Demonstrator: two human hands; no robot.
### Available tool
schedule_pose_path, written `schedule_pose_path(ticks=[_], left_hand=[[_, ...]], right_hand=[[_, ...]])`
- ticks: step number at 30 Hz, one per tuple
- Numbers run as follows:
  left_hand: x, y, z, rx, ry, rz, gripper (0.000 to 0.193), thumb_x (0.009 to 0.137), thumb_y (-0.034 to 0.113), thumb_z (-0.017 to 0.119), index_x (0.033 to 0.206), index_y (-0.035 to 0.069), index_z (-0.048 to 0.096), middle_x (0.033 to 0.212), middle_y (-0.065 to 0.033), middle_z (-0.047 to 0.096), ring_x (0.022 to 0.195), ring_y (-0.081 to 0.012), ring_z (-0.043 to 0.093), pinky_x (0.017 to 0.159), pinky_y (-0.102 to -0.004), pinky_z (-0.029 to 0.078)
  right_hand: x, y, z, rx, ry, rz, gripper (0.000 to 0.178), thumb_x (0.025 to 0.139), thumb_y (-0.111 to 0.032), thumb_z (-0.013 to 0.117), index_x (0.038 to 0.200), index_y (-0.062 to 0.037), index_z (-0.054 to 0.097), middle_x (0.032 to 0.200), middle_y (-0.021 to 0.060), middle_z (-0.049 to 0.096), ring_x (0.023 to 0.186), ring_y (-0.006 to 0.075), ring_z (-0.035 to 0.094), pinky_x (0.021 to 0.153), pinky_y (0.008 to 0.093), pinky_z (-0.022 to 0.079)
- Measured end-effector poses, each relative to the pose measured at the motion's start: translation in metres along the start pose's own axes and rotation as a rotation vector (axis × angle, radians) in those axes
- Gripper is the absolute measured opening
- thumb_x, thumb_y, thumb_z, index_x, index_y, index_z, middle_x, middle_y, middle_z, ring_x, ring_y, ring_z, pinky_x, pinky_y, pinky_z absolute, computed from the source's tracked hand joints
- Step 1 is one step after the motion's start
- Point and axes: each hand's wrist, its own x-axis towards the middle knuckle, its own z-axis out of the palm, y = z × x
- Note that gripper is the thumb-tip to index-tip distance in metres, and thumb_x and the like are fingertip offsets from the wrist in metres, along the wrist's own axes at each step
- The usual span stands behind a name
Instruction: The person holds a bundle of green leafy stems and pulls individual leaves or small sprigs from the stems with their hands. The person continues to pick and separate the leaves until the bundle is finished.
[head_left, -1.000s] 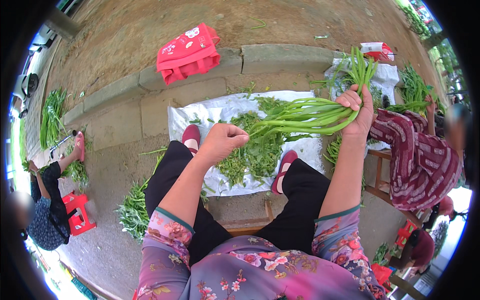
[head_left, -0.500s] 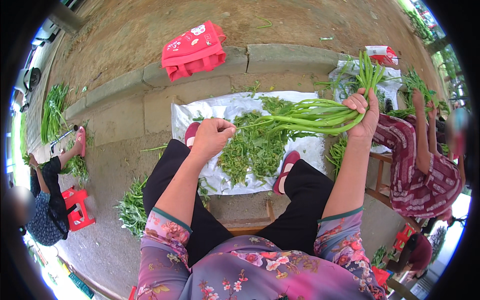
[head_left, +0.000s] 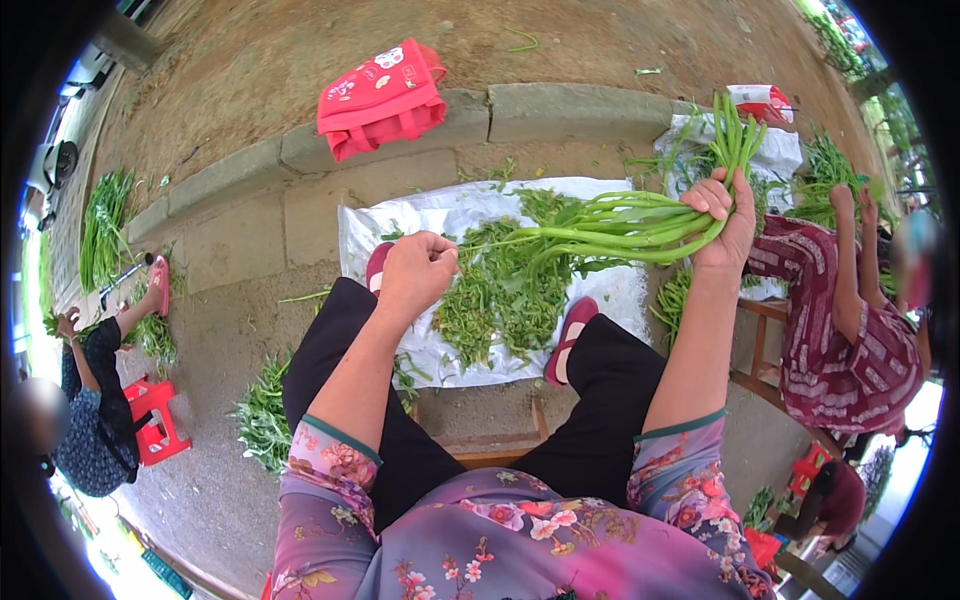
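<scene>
My right hand [head_left: 728, 222] is wrapped round a bunch of long green leaf stems [head_left: 630, 235], held above the ground cloth. The stems' thin ends point left and their thick ends stick up past the fist. At the left, my left hand [head_left: 418, 272] is closed in a pinch at the tip of one thin stem [head_left: 490, 243] that runs out from the bunch. Beneath lies a white plastic sheet [head_left: 610, 330], strewn with a heap of torn green leaves [head_left: 490, 320].
A red bag [head_left: 385, 105] rests on the stone kerb [head_left: 570, 112]. Leafy greens [head_left: 265, 412] lie left of my knee, more stems [head_left: 675, 300] to the right. One person in maroon [head_left: 835, 330] sits at the right, another [head_left: 90, 420] at the left beside a red stool [head_left: 155, 420].
My left hand has shifted slightly left, away from the bunch, still pinching. My right hand keeps its hold on the bunch. The whole view has shifted a little.
</scene>
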Motion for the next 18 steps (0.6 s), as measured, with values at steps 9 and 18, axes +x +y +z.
schedule_pose_path(ticks=[9,18], left_hand=[[-0.0001,0.0089,0.0020,-0.618,0.089,-0.249,0.012,0.083,0.008,0.053,0.087,-0.002,0.059,0.074,-0.0075,0.061,0.060,-0.0106,0.054,0.056,-0.0231,0.043],[-0.0015,0.0057,-0.0025,-0.608,0.124,-0.282,0.014,0.087,0.013,0.053,0.095,0.001,0.057,0.079,-0.0043,0.063,0.066,-0.0077,0.054,0.058,-0.0207,0.041]], right_hand=[[-0.0008,0.0014,-0.0020,-0.010,-0.011,-0.012,0.020,0.089,-0.020,0.053,0.084,-0.0007,0.053,0.054,-0.0039,0.034,0.044,0.0094,0.036,0.053,0.0281,0.035],[-0.0036,-0.0051,0.0000,0.036,-0.020,-0.015,0.019,0.088,-0.020,0.054,0.082,-0.0023,0.053,0.054,-0.0023,0.038,0.044,0.0107,0.037,0.052,0.0293,0.035]])
